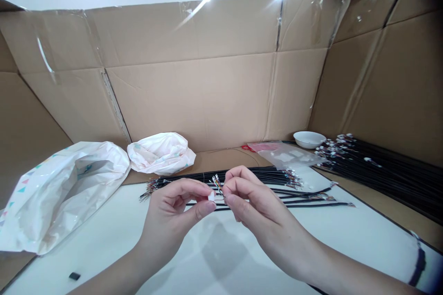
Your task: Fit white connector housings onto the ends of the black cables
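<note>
In the middle of the head view my left hand (178, 212) pinches a small white plastic connector (212, 197) between thumb and forefinger. Just to its right, my right hand (254, 198) grips thin multicoloured wires (217, 183) whose loose ends fan upward. A wire seems to run from the fingers of the right hand to the connector; whether it sits inside cannot be made out. Both hands are held above the white table (221, 258). Behind them lies a bundle of black cables (256, 176) with bare coloured wire ends, and several single black cables (297, 203) lie nearer.
Two white plastic bags (104, 193) stand at the left. At the back right are a clear plastic bag (287, 154), a white bowl (309, 138) and a pile of black cables (391, 170) with white connectors. A small black piece (74, 276) lies front left. Cardboard walls (194, 92) enclose the table.
</note>
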### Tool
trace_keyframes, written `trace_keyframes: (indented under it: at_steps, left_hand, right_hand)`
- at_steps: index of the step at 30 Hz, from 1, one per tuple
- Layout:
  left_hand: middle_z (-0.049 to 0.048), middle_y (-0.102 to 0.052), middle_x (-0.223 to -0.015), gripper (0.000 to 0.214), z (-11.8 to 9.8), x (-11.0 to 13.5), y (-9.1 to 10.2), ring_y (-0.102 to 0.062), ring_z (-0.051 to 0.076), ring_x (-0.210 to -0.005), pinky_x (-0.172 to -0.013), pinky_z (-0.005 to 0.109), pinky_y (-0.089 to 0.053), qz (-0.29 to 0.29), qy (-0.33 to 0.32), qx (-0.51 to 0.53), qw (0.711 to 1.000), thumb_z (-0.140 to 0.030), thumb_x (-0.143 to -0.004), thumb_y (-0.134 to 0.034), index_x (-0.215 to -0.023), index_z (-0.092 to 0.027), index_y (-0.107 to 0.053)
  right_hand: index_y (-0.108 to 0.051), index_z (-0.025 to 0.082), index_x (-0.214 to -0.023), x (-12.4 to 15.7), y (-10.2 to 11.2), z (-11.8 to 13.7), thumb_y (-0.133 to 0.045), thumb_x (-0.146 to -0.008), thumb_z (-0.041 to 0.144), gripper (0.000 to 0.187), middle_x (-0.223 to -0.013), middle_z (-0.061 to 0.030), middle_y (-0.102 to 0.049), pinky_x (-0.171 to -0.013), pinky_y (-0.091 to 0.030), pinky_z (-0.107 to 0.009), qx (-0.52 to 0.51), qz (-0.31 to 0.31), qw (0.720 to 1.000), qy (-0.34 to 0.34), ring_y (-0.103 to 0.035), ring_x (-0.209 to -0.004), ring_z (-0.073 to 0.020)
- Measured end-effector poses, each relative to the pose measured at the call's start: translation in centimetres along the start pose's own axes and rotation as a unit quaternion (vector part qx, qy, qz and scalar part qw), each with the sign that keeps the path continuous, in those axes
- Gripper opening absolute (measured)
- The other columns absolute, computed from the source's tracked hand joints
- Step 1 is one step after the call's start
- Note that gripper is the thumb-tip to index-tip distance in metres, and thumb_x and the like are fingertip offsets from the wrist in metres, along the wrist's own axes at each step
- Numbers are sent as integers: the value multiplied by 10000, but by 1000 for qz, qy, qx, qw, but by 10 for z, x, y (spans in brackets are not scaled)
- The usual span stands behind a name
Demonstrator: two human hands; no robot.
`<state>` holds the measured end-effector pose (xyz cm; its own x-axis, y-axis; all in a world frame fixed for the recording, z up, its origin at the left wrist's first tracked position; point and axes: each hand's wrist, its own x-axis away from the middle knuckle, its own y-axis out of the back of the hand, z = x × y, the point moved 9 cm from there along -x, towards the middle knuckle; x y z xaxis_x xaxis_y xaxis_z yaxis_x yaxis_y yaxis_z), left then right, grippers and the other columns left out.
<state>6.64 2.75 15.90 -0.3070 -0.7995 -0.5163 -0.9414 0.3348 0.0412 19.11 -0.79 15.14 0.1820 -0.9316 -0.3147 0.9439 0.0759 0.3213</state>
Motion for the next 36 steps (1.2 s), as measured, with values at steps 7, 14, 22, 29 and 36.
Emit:
trace_keyframes:
  at_steps: [7, 14, 22, 29, 36]
  left_hand:
    - [-30, -721, -758, 182, -2, -1, -1, -665, 88, -711, -648, 127, -554, 4, -14, -6, 1000, -69, -682, -735, -736, -243, -731]
    - [-37, -728, -759, 223, -4, -1, -5, -673, 90, -727, -662, 123, -557, 12, -22, -8, 1000, -37, -673, -726, -734, -252, -735]
    - [-40, -736, -761, 268, -5, 0, -3, -684, 95, -747, -676, 125, -561, 8, -35, -12, 999, -4, -668, -712, -725, -265, -738]
    - [-42, -737, -749, 288, -9, -3, -2, -687, 95, -738, -662, 118, -560, -2, -48, -25, 999, 11, -659, -702, -723, -266, -743]
    - [-30, -736, -755, 277, -12, 2, -4, -682, 108, -748, -688, 153, -566, 7, -80, -58, 995, 8, -675, -699, -736, -259, -737]
  right_hand:
    - [-444, 188, -707, 0, -2, -1, -352, -944, 283, 271, -908, -4, -390, -644, -320, -253, 9, 10, 1000, -14, -401, -782, -121]
    - [-432, 186, -695, 0, -4, -5, -362, -933, 287, 268, -914, -5, -396, -627, -318, -252, 3, 19, 999, -27, -402, -776, -123]
    - [-429, 184, -689, 1, -4, -7, -373, -927, 297, 269, -915, 0, -399, -647, -321, -255, -6, 27, 999, -34, -410, -789, -120]
    - [-428, 182, -683, 1, -4, -5, -374, -922, 287, 267, -915, -3, -400, -648, -324, -251, -5, 21, 999, -36, -416, -799, -121]
    - [-416, 180, -674, 1, -3, -5, -372, -918, 266, 263, -903, -8, -409, -651, -333, -249, 9, 16, 999, -33, -421, -790, -121]
